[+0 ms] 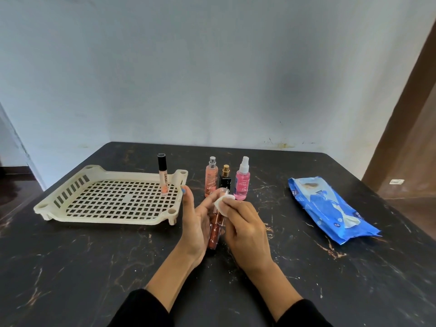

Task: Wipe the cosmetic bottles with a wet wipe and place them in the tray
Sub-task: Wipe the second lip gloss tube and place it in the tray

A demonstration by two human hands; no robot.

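Note:
My left hand (194, 220) holds a brown lip-gloss tube (215, 232) at the middle of the dark table, the tube slanting towards me. My right hand (247, 230) pinches a folded white wet wipe (225, 201) against the tube's upper end. A cream perforated tray (70, 210) lies to the left, with one lip-gloss tube with a black cap (163, 174) standing upright in its far right corner. Behind my hands stand a peach spray bottle (211, 179), a small black bottle with a gold cap (225, 178) and a pink spray bottle (242, 180).
A blue pack of wet wipes (330, 208) lies on the right side of the table, a white wipe showing at its opening. The table (94, 267) backs onto a pale wall. A brown door frame stands at the far right.

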